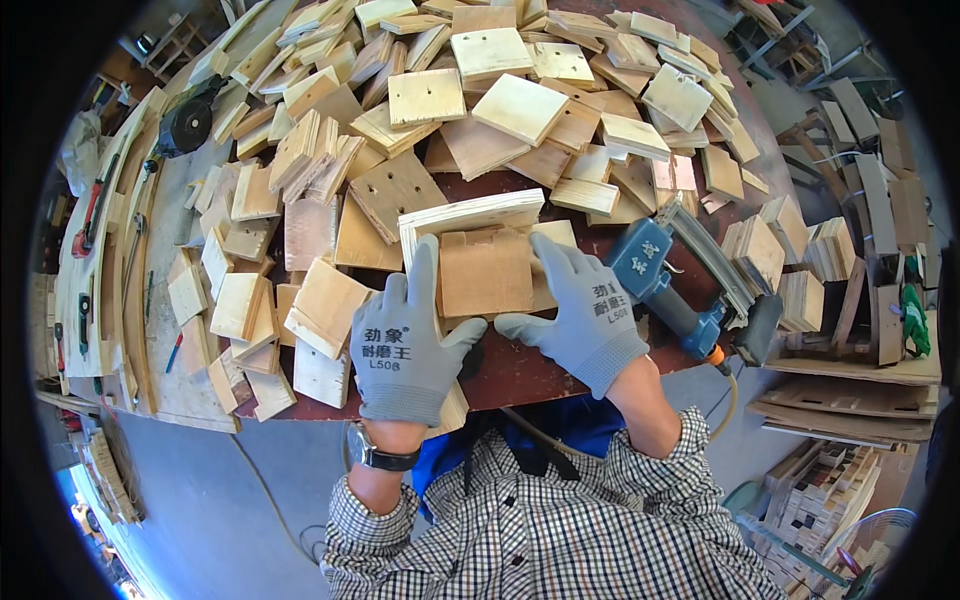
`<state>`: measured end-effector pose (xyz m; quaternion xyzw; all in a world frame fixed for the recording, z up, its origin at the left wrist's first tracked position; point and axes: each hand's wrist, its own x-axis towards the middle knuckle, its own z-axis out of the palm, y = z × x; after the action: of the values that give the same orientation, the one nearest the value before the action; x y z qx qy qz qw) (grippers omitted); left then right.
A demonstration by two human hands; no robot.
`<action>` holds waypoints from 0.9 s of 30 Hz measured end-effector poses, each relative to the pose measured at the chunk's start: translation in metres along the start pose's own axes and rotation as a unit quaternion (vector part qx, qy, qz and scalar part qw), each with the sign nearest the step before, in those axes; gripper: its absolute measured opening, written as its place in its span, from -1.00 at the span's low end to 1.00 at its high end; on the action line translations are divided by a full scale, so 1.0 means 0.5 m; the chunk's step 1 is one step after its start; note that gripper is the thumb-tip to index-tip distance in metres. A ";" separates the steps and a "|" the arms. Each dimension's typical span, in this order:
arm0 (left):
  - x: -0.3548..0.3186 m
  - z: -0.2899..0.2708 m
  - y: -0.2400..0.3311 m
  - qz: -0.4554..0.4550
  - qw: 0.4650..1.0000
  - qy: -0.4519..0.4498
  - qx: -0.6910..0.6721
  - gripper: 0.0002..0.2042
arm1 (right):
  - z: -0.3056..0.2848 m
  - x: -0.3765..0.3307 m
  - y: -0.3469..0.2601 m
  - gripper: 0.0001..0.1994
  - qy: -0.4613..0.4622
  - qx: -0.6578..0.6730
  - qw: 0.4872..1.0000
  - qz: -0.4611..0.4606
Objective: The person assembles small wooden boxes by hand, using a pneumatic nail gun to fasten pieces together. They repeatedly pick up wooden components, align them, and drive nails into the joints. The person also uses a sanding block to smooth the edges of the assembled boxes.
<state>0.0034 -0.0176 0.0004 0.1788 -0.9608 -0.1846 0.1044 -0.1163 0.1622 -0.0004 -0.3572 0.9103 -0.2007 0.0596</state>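
My left hand [408,335] and my right hand [583,315], both in grey work gloves with dark print, hold a square plywood block [487,272] between them at the table's near edge. The left fingers run along its left side, with the thumb at the near corner. On the right, my index finger touches the side and the thumb presses at the near corner. Against the block's far and left sides stands a pale plywood strip [475,212], its layered edge facing up. Beside my right hand lies a blue nail gun [645,265] with a long metal magazine.
Heaped plywood blocks [428,97] cover the far and left table. Long boards with a screwdriver [93,205] and other tools lie at far left, near a black round reel [186,127]. Stacked blocks [755,252] stand at right. An air hose [728,405] hangs from the gun.
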 end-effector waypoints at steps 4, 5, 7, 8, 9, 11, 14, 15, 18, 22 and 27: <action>0.001 -0.005 0.011 -0.001 1.000 0.002 0.028 -0.19 | 0.050 0.011 0.027 -0.13 0.057 0.043 0.993 -0.091; 0.001 0.000 0.010 -0.004 0.999 0.005 0.034 -0.21 | 0.054 0.020 0.030 -0.13 0.045 0.045 0.994 -0.086; -0.003 0.007 0.005 -0.009 0.999 0.009 0.046 -0.26 | 0.058 0.027 0.033 -0.14 0.023 0.049 0.995 -0.082; -0.007 0.004 0.003 -0.001 0.998 0.015 0.063 -0.30 | 0.058 0.028 0.034 -0.14 0.014 0.051 0.995 -0.083; -0.006 0.004 0.006 -0.006 0.998 0.011 0.067 -0.31 | 0.058 0.025 0.037 -0.14 0.004 0.051 0.995 -0.081; -0.003 0.002 0.012 -0.017 0.997 0.002 0.074 -0.31 | 0.064 0.021 0.038 -0.17 0.027 0.035 0.994 -0.097; -0.001 0.005 0.011 0.009 0.995 0.013 0.099 -0.31 | 0.074 0.019 0.043 -0.23 0.046 0.036 0.993 -0.099; -0.001 0.006 0.011 0.010 0.994 0.009 0.105 -0.32 | 0.076 0.018 0.046 -0.24 0.048 0.053 0.992 -0.102; 0.004 0.009 0.007 0.020 0.994 0.021 0.105 -0.33 | 0.073 0.025 0.054 -0.31 0.050 0.086 0.989 -0.112; 0.005 0.011 -0.002 0.036 0.993 0.021 0.108 -0.31 | 0.076 0.026 0.050 -0.40 0.044 0.076 0.992 -0.095; -0.002 -0.002 0.004 -0.011 0.989 -0.024 0.146 -0.30 | 0.085 0.031 0.041 -0.38 -0.003 0.029 0.996 -0.081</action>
<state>0.0041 -0.0158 0.0022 0.1980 -0.9776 -0.0479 0.0522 -0.1301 0.1517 -0.0468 -0.4281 0.8722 -0.2300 0.0560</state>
